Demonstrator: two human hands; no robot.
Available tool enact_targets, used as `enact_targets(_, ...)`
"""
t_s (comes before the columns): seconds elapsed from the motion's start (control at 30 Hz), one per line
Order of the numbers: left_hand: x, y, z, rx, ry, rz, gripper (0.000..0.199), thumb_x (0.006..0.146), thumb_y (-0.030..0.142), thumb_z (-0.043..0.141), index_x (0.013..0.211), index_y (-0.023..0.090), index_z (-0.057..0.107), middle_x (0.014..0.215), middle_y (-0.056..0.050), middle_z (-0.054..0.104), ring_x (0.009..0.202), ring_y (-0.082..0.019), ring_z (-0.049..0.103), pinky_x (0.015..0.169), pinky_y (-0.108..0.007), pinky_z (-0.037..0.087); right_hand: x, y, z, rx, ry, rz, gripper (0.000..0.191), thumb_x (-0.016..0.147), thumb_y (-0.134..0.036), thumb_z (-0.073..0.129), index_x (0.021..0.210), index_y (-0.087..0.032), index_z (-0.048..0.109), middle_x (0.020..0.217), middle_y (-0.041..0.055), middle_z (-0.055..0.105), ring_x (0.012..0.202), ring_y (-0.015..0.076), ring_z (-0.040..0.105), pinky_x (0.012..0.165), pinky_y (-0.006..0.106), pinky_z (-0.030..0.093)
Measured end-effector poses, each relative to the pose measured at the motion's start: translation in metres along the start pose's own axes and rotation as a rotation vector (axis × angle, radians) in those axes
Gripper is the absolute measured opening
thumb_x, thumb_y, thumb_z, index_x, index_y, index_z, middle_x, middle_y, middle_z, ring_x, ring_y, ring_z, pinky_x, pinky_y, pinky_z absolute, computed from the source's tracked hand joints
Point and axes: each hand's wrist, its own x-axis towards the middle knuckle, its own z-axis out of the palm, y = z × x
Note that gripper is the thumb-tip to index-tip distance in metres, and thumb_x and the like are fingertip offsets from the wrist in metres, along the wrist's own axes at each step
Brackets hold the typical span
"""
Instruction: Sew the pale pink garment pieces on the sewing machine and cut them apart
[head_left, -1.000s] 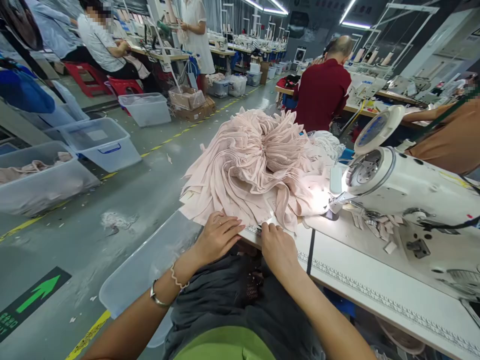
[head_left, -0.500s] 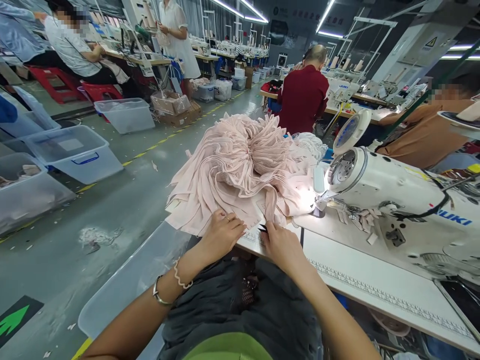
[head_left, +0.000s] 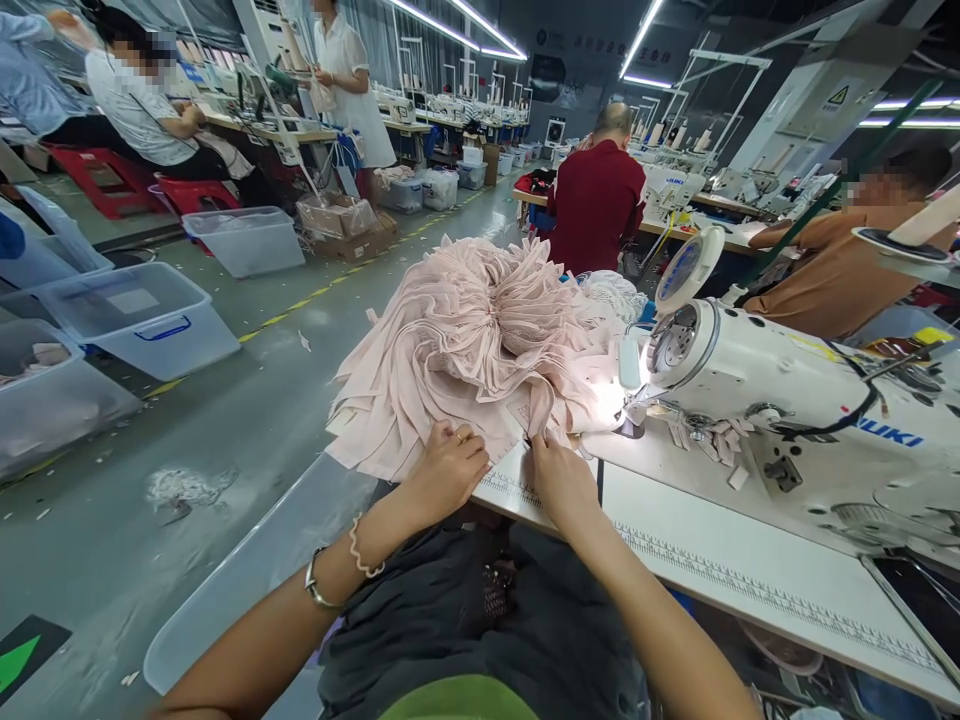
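Note:
A large bundle of pale pink fabric pieces [head_left: 450, 350] lies heaped on the white sewing table [head_left: 720, 520], left of the sewing machine's lit needle area. My left hand [head_left: 450, 465] has its fingers closed on the near edge of the pink fabric. Close by on the right, my right hand [head_left: 559, 475] is closed at a hanging fold of the same fabric; a small dark tip shows by its fingers, mostly hidden. The white sewing machine [head_left: 750, 365] stands to the right of the bundle.
A clear plastic bin [head_left: 225, 570] is below the table edge at my left. More clear bins [head_left: 142, 320] stand on the floor further left. A person in a dark red shirt [head_left: 596, 205] sits ahead. A phone-like dark object [head_left: 919, 600] lies at the table's right end.
My right hand has moved slightly up to the fabric fold, and the dark blades seen beside it before are now mostly hidden. The view has shifted slightly.

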Motion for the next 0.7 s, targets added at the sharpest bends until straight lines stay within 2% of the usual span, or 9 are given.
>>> enact_targets(0.1,0.030,-0.005,0.013,-0.131,-0.061,-0.035,0.015,0.093,0.009,0.047,0.091,0.016,0.060,0.095,-0.008,0.065,0.093,-0.022,0.058,0.088,-0.038,0.042,-0.015,0.006,0.006,0.071,0.043,0.021,0.017,0.097,-0.018,0.040,0.104,-0.016,0.056,0.093,0.0130,0.067,0.077,0.0238,0.068,0.056,0.029,0.034)
enact_targets(0.17,0.052,-0.012,0.025,-0.249,-0.154,-0.037,0.011,0.091,0.013,0.054,0.102,0.016,0.057,0.106,-0.010,0.062,0.098,-0.021,0.060,0.086,-0.033,0.047,-0.025,0.011,0.010,0.113,0.108,0.032,0.020,0.099,-0.027,0.040,0.107,-0.015,0.054,0.092,0.0115,0.068,0.077,0.0228,0.067,0.055,0.028,0.033)
enact_targets(0.23,0.068,-0.018,0.037,-0.278,-0.249,-0.014,0.037,0.082,0.028,0.072,0.111,0.015,0.053,0.114,-0.013,0.059,0.104,-0.026,0.060,0.085,-0.034,0.049,-0.033,0.016,0.014,0.146,0.159,0.044,0.022,0.099,-0.031,0.039,0.108,-0.016,0.053,0.090,0.0099,0.068,0.075,0.0216,0.066,0.055,0.028,0.031)
enact_targets(0.3,0.076,-0.021,0.044,-0.241,-0.296,-0.039,0.061,0.069,0.043,0.083,0.114,0.014,0.051,0.115,-0.016,0.058,0.105,-0.032,0.061,0.084,-0.038,0.050,-0.038,0.023,0.016,0.175,0.185,0.066,0.021,0.099,-0.033,0.040,0.104,-0.017,0.053,0.088,0.0087,0.069,0.071,0.0203,0.065,0.054,0.027,0.029)
enact_targets(0.4,0.070,-0.024,0.046,-0.149,-0.340,-0.140,0.063,0.066,0.053,0.083,0.106,0.014,0.053,0.103,-0.015,0.063,0.095,-0.033,0.065,0.077,-0.037,0.050,-0.040,0.031,0.016,0.201,0.197,0.106,0.020,0.098,-0.033,0.041,0.100,-0.018,0.053,0.087,0.0080,0.069,0.069,0.0194,0.065,0.054,0.027,0.028)
enact_targets(0.57,0.032,-0.039,0.023,-0.056,-0.442,-0.161,0.032,0.082,0.046,0.072,0.086,0.016,0.061,0.078,-0.010,0.067,0.074,-0.027,0.067,0.068,-0.033,0.048,-0.038,0.032,0.013,0.218,0.201,0.094,0.017,0.097,-0.029,0.043,0.105,-0.019,0.053,0.093,0.0070,0.071,0.075,0.0186,0.066,0.055,0.026,0.027)
enact_targets(0.63,0.021,-0.049,0.016,-0.034,-0.454,-0.211,0.034,0.080,0.048,0.073,0.073,0.017,0.060,0.065,-0.007,0.064,0.064,-0.026,0.065,0.064,-0.033,0.046,-0.038,0.034,0.013,0.243,0.240,0.109,0.019,0.097,-0.030,0.042,0.105,-0.019,0.054,0.089,0.0063,0.070,0.072,0.0184,0.065,0.054,0.025,0.028)
enact_targets(0.7,0.023,-0.052,0.016,-0.024,-0.426,-0.224,0.035,0.079,0.049,0.073,0.072,0.017,0.061,0.064,-0.008,0.063,0.064,-0.027,0.066,0.065,-0.034,0.047,-0.038,0.037,0.016,0.300,0.300,0.129,0.021,0.097,-0.033,0.042,0.104,-0.018,0.056,0.084,0.0053,0.069,0.069,0.0185,0.065,0.055,0.025,0.032)
